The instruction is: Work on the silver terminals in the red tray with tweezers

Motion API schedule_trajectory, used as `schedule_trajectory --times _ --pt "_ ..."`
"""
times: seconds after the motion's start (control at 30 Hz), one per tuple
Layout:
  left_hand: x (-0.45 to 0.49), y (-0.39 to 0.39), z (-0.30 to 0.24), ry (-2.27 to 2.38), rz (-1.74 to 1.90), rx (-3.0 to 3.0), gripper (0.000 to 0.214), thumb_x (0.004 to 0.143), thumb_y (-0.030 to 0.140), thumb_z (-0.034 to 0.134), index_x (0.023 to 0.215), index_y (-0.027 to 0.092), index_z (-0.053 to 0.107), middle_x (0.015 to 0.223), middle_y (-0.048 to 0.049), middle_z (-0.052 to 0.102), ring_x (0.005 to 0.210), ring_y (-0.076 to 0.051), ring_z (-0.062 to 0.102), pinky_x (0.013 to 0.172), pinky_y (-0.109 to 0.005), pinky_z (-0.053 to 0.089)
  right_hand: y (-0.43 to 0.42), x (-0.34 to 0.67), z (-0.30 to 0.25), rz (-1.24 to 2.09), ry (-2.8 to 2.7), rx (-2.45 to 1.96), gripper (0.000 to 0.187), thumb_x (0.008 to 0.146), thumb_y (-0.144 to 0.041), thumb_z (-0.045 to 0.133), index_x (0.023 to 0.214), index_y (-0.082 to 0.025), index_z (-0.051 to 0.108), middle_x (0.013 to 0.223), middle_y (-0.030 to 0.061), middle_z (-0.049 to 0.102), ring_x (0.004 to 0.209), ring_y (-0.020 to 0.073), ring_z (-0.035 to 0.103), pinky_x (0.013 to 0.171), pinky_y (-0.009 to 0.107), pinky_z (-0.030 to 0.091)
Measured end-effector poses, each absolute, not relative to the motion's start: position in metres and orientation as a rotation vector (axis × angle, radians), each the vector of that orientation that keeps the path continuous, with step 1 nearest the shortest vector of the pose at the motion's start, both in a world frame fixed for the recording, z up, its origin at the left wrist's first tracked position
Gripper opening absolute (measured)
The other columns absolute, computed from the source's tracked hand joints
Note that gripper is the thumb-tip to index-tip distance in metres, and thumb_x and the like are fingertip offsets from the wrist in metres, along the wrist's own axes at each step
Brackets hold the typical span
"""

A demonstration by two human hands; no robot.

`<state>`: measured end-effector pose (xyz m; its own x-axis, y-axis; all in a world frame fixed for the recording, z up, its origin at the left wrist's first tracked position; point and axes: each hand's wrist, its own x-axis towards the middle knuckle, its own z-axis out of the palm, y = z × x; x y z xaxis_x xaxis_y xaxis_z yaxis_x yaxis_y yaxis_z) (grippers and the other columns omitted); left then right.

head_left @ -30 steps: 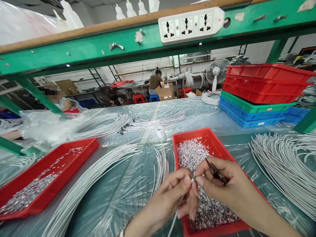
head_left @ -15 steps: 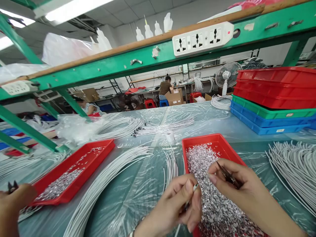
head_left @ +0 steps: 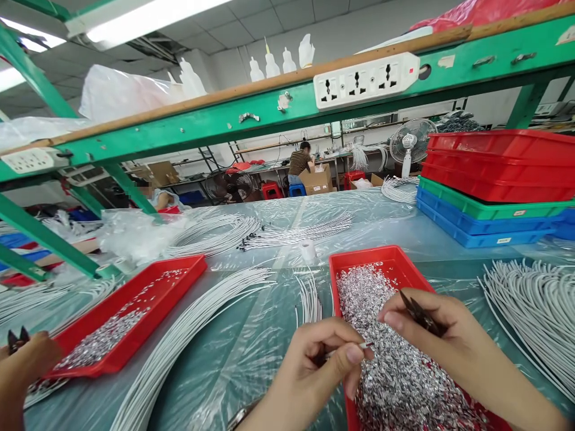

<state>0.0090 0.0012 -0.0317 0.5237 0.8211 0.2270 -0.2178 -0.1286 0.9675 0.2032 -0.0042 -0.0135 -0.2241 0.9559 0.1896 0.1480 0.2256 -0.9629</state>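
Observation:
My left hand [head_left: 321, 365] is closed, pinching a white cable [head_left: 366, 345] between thumb and fingers. The cable's bare tip points right and looks dark. My right hand [head_left: 444, 335] holds small dark-jawed pliers [head_left: 417, 312] in its palm, jaws up and to the left. Its thumb and index fingertips are pressed together; whether a tiny piece sits between them I cannot make out. Both hands hover over a red tray [head_left: 404, 263] filled with small shiny metal pieces [head_left: 390, 383], a small gap apart.
Cable bundles lie left [head_left: 179, 329] and right [head_left: 534, 305]. A second red tray [head_left: 175, 281] holds more metal pieces; a co-worker's hand [head_left: 31, 359] with pliers is beside it. Stacked trays [head_left: 494, 179] stand back right. A green shelf beam [head_left: 265, 114] crosses above.
My left hand has turned, so the cable tip now points right rather than up and right. My right hand stays nearly in place. The co-worker's hand has shifted slightly left.

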Motion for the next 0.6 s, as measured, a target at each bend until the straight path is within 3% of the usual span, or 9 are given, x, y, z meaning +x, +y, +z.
schedule_trajectory --times 0.13,0.37,0.6 --pt "0.011 -0.007 -0.03 0.829 1.132 1.75 0.02 0.093 0.032 0.057 0.082 0.016 0.065 0.056 0.0008 0.056 0.049 -0.008 0.05 0.048 -0.017 0.035 -0.018 0.195 -0.006 1.098 -1.458 -1.103 0.01 0.078 -0.032 0.064 0.074 -0.023 0.065 0.057 -0.0055 0.036 0.053 0.0102 0.032 0.049 0.021 0.026" --pt "0.015 -0.021 -0.036 1.097 1.355 1.942 0.012 0.093 0.021 0.055 0.091 0.022 0.067 0.062 0.0009 0.06 0.056 -0.011 0.052 0.055 -0.022 0.039 -0.018 0.183 -0.02 0.673 -1.561 -0.981 0.005 0.081 -0.024 0.064 0.077 -0.023 0.062 0.057 -0.0062 0.049 0.047 0.0083 0.039 0.044 0.019 0.032" --pt "0.015 -0.028 -0.046 1.139 1.363 1.967 0.011 0.092 0.025 0.057 0.094 0.024 0.068 0.061 0.0006 0.056 0.052 -0.012 0.049 0.049 -0.022 0.039 -0.022 0.179 -0.031 0.386 -1.659 -0.848 0.017 0.082 -0.012 0.063 0.087 -0.029 0.06 0.057 -0.009 0.055 0.043 0.0078 0.046 0.042 0.017 0.038"
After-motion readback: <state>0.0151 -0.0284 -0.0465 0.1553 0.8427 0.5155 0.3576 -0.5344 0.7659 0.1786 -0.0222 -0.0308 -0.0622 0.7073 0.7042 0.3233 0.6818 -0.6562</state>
